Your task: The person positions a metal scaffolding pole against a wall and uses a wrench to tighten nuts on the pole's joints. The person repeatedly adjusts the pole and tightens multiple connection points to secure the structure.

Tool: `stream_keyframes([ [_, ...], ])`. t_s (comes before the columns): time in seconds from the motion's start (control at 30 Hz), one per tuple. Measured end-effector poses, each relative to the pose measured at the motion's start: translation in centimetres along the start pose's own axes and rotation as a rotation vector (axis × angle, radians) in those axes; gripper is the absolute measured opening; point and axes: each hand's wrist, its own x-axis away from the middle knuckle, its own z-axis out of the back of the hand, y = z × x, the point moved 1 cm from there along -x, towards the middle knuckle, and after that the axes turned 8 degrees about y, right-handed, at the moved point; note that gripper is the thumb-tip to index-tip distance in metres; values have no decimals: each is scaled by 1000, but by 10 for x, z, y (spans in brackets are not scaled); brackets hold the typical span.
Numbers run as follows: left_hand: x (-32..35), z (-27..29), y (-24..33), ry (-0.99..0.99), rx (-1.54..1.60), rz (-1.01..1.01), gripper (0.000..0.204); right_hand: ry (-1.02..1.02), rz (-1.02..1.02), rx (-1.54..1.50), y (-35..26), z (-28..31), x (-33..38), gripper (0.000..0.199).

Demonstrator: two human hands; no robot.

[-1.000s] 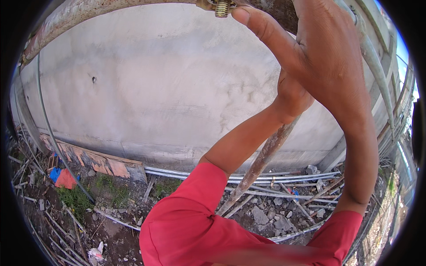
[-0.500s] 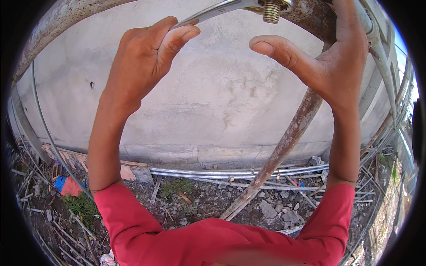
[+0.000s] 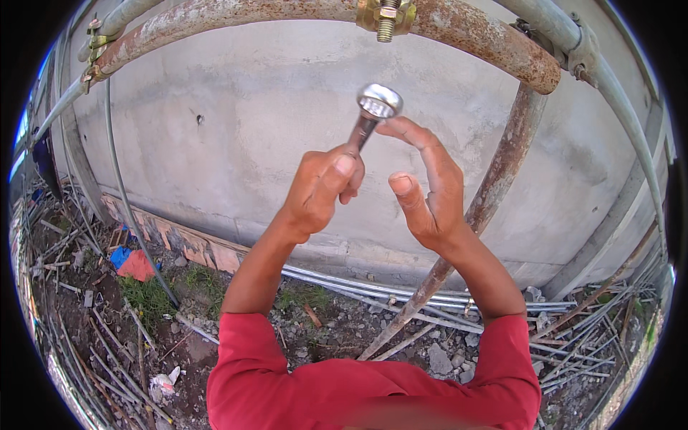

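My left hand (image 3: pixel 320 188) is closed round the lower part of a steel wrench (image 3: pixel 362 131), whose ring end points up. Close beside that ring, my right hand (image 3: pixel 433 186) has its thumb and fingers apart; the index fingertip comes near or touches the wrench, I cannot tell which. Above both hands, a yellowish metal clamp with a threaded bolt (image 3: pixel 385 27) hangs on a rusty horizontal pipe (image 3: pixel 473 30). The wrench is apart from the bolt.
A slanting rusty pole (image 3: pixel 505 154) stands right of my hands, before a grey concrete wall (image 3: pixel 287 93). Grey pipes (image 3: pixel 623 93) cross at the upper right, and another clamp (image 3: pixel 94 46) sits at the upper left. Below lie metal pipes (image 3: pixel 344 281), rubble (image 3: pixel 441 358) and grass (image 3: pixel 147 301).
Both hands have come down from the pipe and closer together. The wrench has left the bolt and now points upward in my left hand. My view has shifted, showing more pipe.
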Motion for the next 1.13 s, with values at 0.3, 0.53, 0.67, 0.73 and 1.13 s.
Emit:
stream_keyframes([
  [0.3, 20, -73, 2, -134, -294, -283, 31, 277, -462, -313, 5, 32, 72, 49],
  [0.53, -85, 99, 69, 425, -803, -1148, 15, -62, -129, 933, -88, 106, -24, 32],
  [0.67, -102, 160, 48, 467, -337, -1259, 35, -170, 126, 1399, -117, 86, -57, 16],
  [0.73, -84, 154, 1, 318, 117, -851, 44, -233, 145, 1564, -130, 72, -65, 16],
  [1.13, -206, 75, -37, 350, 1091, -120, 60, -617, 117, 1960, -186, 19, -98, 12],
])
